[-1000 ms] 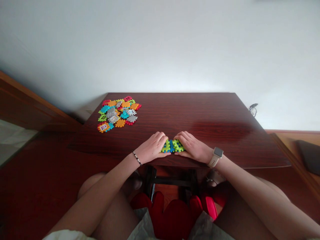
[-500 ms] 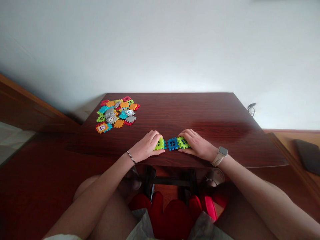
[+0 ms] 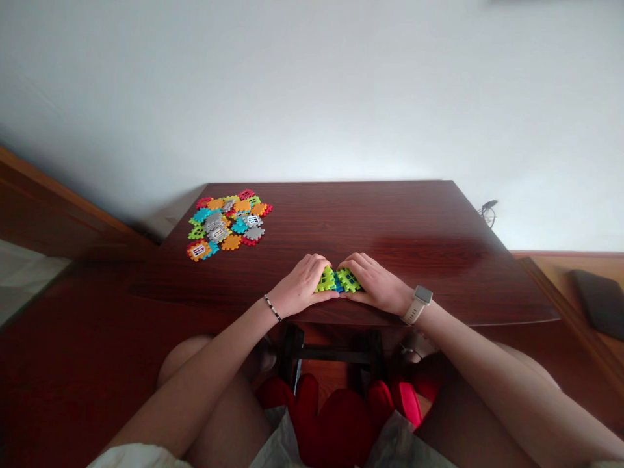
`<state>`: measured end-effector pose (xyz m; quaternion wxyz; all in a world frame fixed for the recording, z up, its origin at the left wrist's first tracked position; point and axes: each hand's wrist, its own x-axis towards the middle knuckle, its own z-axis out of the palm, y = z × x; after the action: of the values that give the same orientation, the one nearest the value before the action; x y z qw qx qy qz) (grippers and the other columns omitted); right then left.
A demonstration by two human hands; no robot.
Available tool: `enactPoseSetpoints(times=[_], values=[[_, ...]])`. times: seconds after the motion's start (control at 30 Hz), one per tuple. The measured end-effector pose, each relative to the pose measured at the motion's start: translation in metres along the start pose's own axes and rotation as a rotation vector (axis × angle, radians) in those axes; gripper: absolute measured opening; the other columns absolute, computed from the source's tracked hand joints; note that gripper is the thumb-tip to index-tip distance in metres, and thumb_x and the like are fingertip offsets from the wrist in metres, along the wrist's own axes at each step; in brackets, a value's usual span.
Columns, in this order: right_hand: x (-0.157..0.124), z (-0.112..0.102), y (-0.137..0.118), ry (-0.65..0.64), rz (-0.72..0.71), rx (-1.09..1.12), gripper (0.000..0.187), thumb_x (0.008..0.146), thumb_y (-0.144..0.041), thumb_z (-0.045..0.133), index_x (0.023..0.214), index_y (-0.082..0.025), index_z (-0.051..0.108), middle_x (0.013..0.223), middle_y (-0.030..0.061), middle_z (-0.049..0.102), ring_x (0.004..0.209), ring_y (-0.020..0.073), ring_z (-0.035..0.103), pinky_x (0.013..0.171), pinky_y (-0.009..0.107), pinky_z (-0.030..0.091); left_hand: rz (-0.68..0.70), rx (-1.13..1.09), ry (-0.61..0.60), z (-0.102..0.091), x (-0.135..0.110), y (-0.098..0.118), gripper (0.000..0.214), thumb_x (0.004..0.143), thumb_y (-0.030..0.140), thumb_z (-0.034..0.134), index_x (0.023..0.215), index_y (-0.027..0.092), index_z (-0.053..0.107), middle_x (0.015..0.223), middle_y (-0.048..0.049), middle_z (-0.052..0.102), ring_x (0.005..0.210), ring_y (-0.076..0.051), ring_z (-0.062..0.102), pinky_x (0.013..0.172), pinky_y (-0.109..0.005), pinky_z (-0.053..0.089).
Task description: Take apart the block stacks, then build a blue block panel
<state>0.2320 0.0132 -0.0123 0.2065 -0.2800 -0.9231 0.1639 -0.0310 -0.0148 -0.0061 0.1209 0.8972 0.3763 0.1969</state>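
Near the table's front edge, my left hand (image 3: 311,279) is closed around a lime-green interlocking building tile (image 3: 325,279) with window-like openings. My right hand (image 3: 373,279) grips a second lime-green tile (image 3: 350,279) of the same sort, tilted toward the first. Between and beneath these two, a little of a blue tile (image 3: 338,284) shows. My fingers and the green tiles cover most of it, so I cannot tell how the pieces are joined. Both thumbs press along the near side.
A heap of notched tiles (image 3: 229,224) in red, orange, grey, blue and green lies at the left of the dark wooden table (image 3: 370,214). The wall (image 3: 322,97) stands behind it. A cable (image 3: 488,211) hangs by the right edge, and a dark flat object (image 3: 597,302) lies farther right.
My hands have come together. The left hand moved right with its green tile, and the right moved slightly left. The gap beside the blue tile has closed, leaving it mostly covered.
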Motion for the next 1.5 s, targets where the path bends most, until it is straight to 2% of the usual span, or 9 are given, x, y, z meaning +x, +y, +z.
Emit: enactPoseSetpoints(times=[0.13,0.37,0.6,0.7,0.87,1.03,1.17,1.33,1.5], values=[[-0.001,0.002,0.001,-0.005,-0.001,-0.009,0.047,0.105,-0.053,0.066,0.136,-0.019,0.058,0.124,0.0170,0.064,0.111,0.0347,0.062,0.100,0.056,0.057,0.002,0.002,-0.008,0.006,0.000,0.002,0.059,0.095,0.054,0.081,0.131,0.021,0.049,0.128,-0.0130,0.062,0.118,-0.034,0.060,0.106,-0.052,0.053],[-0.001,0.000,-0.002,-0.016,-0.005,-0.006,0.048,0.104,-0.052,0.067,0.138,-0.020,0.060,0.125,0.0172,0.063,0.112,0.0351,0.062,0.101,0.056,0.057,0.004,-0.036,-0.034,0.003,-0.001,0.001,0.045,0.097,0.029,0.078,0.131,0.023,0.050,0.126,-0.0115,0.062,0.118,-0.032,0.060,0.106,-0.050,0.054],[-0.001,-0.004,-0.001,-0.002,0.048,-0.028,0.046,0.104,-0.049,0.068,0.139,-0.019,0.060,0.126,0.0172,0.065,0.115,0.0362,0.062,0.104,0.058,0.057,-0.037,-0.106,-0.030,-0.011,-0.010,-0.012,0.046,0.099,0.034,0.078,0.134,0.023,0.050,0.129,-0.0119,0.062,0.123,-0.032,0.060,0.109,-0.051,0.054],[-0.001,-0.003,0.000,0.032,0.102,-0.015,0.057,0.101,-0.045,0.073,0.150,-0.022,0.055,0.133,0.0167,0.065,0.122,0.0377,0.063,0.110,0.060,0.056,-0.059,-0.155,0.021,-0.011,-0.010,-0.010,0.046,0.102,0.039,0.074,0.138,0.025,0.049,0.132,-0.0119,0.061,0.126,-0.031,0.062,0.113,-0.051,0.054],[-0.002,0.000,-0.003,0.096,0.182,0.025,0.089,0.095,-0.037,0.079,0.170,-0.028,0.032,0.153,0.0175,0.057,0.140,0.0400,0.058,0.120,0.064,0.050,-0.101,-0.148,0.123,-0.012,0.002,0.001,0.050,0.103,0.039,0.073,0.142,0.025,0.047,0.135,-0.0117,0.060,0.126,-0.029,0.067,0.109,-0.046,0.058],[-0.004,0.001,-0.006,0.097,0.210,0.091,0.097,0.093,-0.026,0.079,0.173,-0.029,0.023,0.165,0.0168,0.047,0.154,0.0360,0.049,0.128,0.059,0.045,-0.140,-0.077,0.167,-0.008,0.021,0.015,0.053,0.097,0.038,0.081,0.138,0.025,0.050,0.131,-0.0099,0.063,0.122,-0.029,0.070,0.104,-0.044,0.061],[-0.008,-0.005,-0.008,0.061,0.230,0.084,0.103,0.091,-0.026,0.080,0.174,-0.029,0.019,0.167,0.0169,0.044,0.157,0.0364,0.045,0.130,0.059,0.042,-0.123,0.018,0.119,0.004,0.034,0.028,0.051,0.095,0.038,0.083,0.133,0.024,0.051,0.125,-0.0093,0.065,0.118,-0.030,0.069,0.102,-0.045,0.061],[-0.022,-0.027,-0.006,0.002,0.318,-0.038,0.101,0.088,-0.035,0.084,0.172,-0.029,0.028,0.156,0.0157,0.054,0.145,0.0409,0.052,0.122,0.063,0.047,-0.082,0.157,0.064,0.018,0.044,0.037,0.047,0.096,0.042,0.081,0.126,0.019,0.053,0.121,-0.0121,0.064,0.115,-0.033,0.067,0.104,-0.049,0.059],[-0.037,-0.039,0.005,0.026,0.377,-0.089,0.074,0.091,-0.041,0.081,0.157,-0.027,0.053,0.137,0.0150,0.064,0.130,0.0402,0.061,0.115,0.061,0.052,-0.069,0.120,0.053,0.028,0.050,0.038,0.048,0.096,0.041,0.081,0.127,0.020,0.052,0.130,-0.0142,0.063,0.122,-0.033,0.065,0.108,-0.049,0.056]])
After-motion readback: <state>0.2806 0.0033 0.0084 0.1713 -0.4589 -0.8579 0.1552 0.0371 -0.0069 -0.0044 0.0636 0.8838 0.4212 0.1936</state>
